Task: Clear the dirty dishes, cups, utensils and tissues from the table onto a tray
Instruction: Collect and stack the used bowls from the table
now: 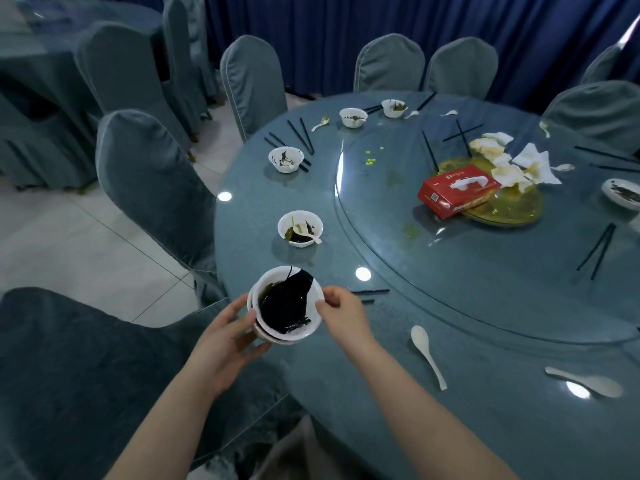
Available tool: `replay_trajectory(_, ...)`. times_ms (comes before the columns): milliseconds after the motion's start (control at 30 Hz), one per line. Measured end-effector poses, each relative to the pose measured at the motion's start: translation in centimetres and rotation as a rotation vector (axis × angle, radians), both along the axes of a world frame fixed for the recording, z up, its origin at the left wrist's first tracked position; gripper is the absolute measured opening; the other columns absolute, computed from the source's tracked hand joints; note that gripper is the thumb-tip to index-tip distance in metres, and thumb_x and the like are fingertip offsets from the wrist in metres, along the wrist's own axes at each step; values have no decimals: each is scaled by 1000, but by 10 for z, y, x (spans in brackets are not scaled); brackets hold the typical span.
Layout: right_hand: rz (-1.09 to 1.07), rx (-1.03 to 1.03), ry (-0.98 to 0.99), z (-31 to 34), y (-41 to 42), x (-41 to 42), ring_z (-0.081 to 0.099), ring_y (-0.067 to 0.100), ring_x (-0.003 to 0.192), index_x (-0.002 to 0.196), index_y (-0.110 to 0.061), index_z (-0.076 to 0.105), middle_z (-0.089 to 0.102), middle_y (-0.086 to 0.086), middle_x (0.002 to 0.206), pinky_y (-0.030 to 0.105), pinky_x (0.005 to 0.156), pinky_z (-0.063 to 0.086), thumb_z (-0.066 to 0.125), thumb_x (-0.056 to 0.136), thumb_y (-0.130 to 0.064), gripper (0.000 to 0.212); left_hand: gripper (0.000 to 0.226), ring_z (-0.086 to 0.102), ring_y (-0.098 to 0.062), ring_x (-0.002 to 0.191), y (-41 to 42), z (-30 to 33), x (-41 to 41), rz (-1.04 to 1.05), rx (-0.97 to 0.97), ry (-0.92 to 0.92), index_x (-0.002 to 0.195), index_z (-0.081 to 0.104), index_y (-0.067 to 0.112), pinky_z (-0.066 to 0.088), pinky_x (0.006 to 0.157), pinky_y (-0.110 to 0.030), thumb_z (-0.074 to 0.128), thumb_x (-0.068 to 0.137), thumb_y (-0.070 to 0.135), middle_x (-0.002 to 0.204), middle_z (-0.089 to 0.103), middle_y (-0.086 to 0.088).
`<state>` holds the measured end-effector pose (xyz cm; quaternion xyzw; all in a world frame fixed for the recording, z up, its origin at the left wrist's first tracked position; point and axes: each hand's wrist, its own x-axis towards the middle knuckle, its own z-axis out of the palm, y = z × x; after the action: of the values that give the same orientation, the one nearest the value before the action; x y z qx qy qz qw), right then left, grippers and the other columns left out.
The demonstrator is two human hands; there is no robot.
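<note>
A: Both hands are on the bowls at the near edge of the table [381, 393]. The left hand [225, 334] cups the stack of bowls [287, 306] from the left and beneath, fingers curled round it. The right hand [341, 311] pinches the right rim of the top bowl, which has dark seaweed in it.

B: What else is on the table?

A: 2 white spoons, one [427, 355] just right of the hands and another [585, 381] farther right. Beyond the stack sits a dirty bowl with a spoon in it [300, 228], another bowl [286, 159] farther off, and 2 more at the far edge. On the glass turntable [398, 202] there's a red tissue box [457, 190] with crumpled tissues [512, 161] just beyond it. Black chopsticks [301, 136] lie scattered round the rim.
</note>
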<state>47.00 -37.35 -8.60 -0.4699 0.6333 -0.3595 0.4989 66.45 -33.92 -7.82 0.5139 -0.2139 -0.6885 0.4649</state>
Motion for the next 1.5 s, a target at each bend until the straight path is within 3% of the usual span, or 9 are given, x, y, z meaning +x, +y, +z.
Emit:
replay_trajectory(167,76,57,-116,6,-1,25,69,20,85,93,-37,65,70,-6,91,39,67,61,44,88,-2,41,41,63,-29,101,1,1,18,17,-12,39,118,65,24,55,81,-48,65,78,18,109,69,-8)
replay_trajectory(400,164,-67,-10,12,-7,72,67,11,82,86,-43,67,70,-15,84,37,74,59,50,78,6,53,38,63,-28,107,-2,6,64,-30,-67,49,115,66,26,55,76,-46,64,78,33,115,67,-7)
replay_trajectory(567,129,-58,-5,8,-9,104,68,15,81,85,-42,68,71,-18,83,39,77,58,57,85,-11,33,36,66,-31,101,-11,5,99,13,-40,14,118,62,21,56,76,-49,59,86,3,112,69,-12)
replay_trajectory(800,-19,-3,9,-8,-22,107,67,10,85,104,-25,67,68,-12,91,29,82,55,57,90,-20,18,34,66,-28,97,-26,13,133,52,-35,26,116,62,19,58,67,-42,52,91,0,107,69,-8)
replay_trajectory(967,-54,100,-26,-21,-54,86,64,7,64,99,-16,65,69,1,88,18,61,53,61,88,-11,13,36,67,-27,93,-39,13,143,92,-23,18,120,61,21,58,73,-44,54,90,2,103,70,-6)
replay_trajectory(1200,-307,232,-95,-53,-143,23,42,14,52,100,-1,56,50,8,67,20,42,38,57,89,-5,11,38,66,-29,102,-66,10,137,194,-12,17,124,60,22,52,89,-52,54,91,4,116,68,-10)
replay_trajectory(1267,-339,255,-124,-63,-166,12,43,15,52,90,-2,57,50,7,64,19,41,39,60,90,-11,9,38,68,-27,100,-70,5,132,229,-5,15,124,60,22,51,91,-52,55,91,5,117,68,-9)
replay_trajectory(1367,-333,323,-114,-76,-194,6,56,19,58,76,-5,59,64,8,67,26,55,48,67,88,-25,24,41,67,-29,102,-74,-2,126,249,7,0,126,58,23,51,92,-52,58,88,9,118,67,-9)
replay_trajectory(1500,-294,358,-81,-83,-210,5,52,13,48,74,-11,62,67,3,63,20,42,35,67,86,-20,16,50,70,-27,95,-74,-6,121,284,7,-17,125,60,26,53,87,-49,65,76,16,114,69,-7)
